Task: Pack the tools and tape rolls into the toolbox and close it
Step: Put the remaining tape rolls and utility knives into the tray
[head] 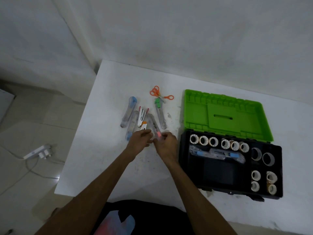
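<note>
White power strip [37,152] w/ cable on floor, maybe plugged.

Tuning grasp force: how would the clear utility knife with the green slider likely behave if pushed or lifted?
The green-slider knife looks like a long, flat, clear plastic body, so probably stiff and light. Lying flat on the table, it would likely slide, not roll. Its top end touches the orange scissors, so a push may drag them along.

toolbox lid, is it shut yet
No, the green toolbox lid lies swung open behind the black toolbox, whose tape rolls are in plain sight.
</note>
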